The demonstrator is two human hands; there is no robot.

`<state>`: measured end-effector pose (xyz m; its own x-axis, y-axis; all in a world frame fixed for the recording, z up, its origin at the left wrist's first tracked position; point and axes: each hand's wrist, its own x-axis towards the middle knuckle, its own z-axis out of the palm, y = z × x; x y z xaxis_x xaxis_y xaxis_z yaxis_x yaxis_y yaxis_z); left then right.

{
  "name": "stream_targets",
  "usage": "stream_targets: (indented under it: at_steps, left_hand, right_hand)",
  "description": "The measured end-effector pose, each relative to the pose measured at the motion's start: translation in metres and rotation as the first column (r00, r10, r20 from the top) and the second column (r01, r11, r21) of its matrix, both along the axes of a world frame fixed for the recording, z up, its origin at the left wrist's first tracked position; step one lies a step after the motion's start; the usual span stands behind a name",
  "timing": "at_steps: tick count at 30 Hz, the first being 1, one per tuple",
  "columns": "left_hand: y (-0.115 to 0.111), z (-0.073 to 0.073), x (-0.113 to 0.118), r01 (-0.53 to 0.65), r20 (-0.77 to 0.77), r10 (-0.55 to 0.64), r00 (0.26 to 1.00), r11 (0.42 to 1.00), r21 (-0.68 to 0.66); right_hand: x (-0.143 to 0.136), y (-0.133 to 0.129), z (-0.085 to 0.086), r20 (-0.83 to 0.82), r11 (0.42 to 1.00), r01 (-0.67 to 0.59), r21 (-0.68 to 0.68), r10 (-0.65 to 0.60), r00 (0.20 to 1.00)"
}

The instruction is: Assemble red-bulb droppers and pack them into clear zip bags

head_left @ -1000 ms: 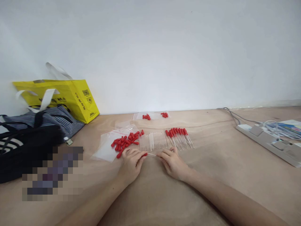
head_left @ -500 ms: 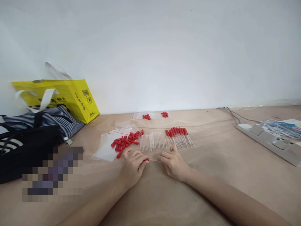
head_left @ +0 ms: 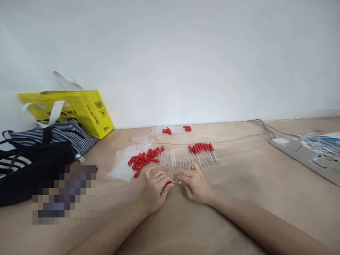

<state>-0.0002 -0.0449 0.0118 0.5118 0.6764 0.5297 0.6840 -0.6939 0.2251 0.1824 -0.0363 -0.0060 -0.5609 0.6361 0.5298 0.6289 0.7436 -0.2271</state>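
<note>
My left hand (head_left: 157, 188) is closed on a red rubber bulb (head_left: 169, 183), mostly covered by the fingers. Between my hands shows a short stretch of a clear dropper tube (head_left: 174, 181), in line with the bulb; my right hand (head_left: 194, 184) pinches its other end. Beyond my hands lies a row of clear tubes (head_left: 176, 158) side by side. To its right, several droppers with red bulbs (head_left: 203, 148) on their ends are fanned out. A pile of loose red bulbs (head_left: 142, 159) rests on a clear zip bag (head_left: 119, 164) to the left.
Another clear bag (head_left: 175, 127) with red bulbs and tubes lies near the wall. On the left are a yellow bag (head_left: 91, 113), a striped bag (head_left: 77, 136) and a black bag (head_left: 50, 159). A white power strip (head_left: 302, 159) with cables stands at right.
My hands have come closer together, with my left hand shifting right. Less of the tube shows between them. The whole view has shifted slightly; the laid-out pieces look the same.
</note>
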Motion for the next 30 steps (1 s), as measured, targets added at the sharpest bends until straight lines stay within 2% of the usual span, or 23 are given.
stream_targets:
  at_steps: [12, 19, 22, 24, 25, 27, 30]
  left_hand:
    - [0.006, 0.005, -0.008, -0.035, 0.007, 0.035, 0.999, 0.999, -0.011]
    - [0.008, 0.005, -0.007, -0.084, -0.009, 0.084, 0.996, 0.996, -0.02]
    - [0.013, 0.004, -0.012, -0.143, -0.037, 0.143, 0.989, 0.99, -0.009]
    - [0.019, 0.002, -0.018, -0.232, -0.035, 0.232, 0.972, 0.973, 0.006]
    - [0.023, 0.001, -0.021, -0.284, -0.028, 0.284, 0.958, 0.959, 0.016]
    - [0.029, -0.001, -0.027, -0.377, -0.014, 0.378, 0.926, 0.925, 0.042]
    - [0.036, -0.005, -0.034, -0.466, -0.014, 0.469, 0.883, 0.881, 0.078]
  right_hand:
    - [0.004, 0.002, 0.006, -0.041, 0.994, 0.039, -0.103, -0.044, 0.998]
    - [0.006, 0.003, 0.008, 0.071, 0.999, 0.038, 0.01, -0.038, 0.997]
    - [0.012, 0.011, 0.008, 0.062, 0.99, 0.134, 0.031, -0.136, 0.989]
    - [0.018, 0.021, 0.008, 0.012, 0.955, 0.295, -0.003, -0.295, 0.955]
    - [0.022, 0.027, 0.008, -0.015, 0.919, 0.392, -0.03, -0.393, 0.919]
    - [0.029, 0.04, 0.009, -0.044, 0.821, 0.566, -0.076, -0.57, 0.821]
    - [0.033, 0.055, 0.009, -0.015, 0.691, 0.715, -0.106, -0.72, 0.693]
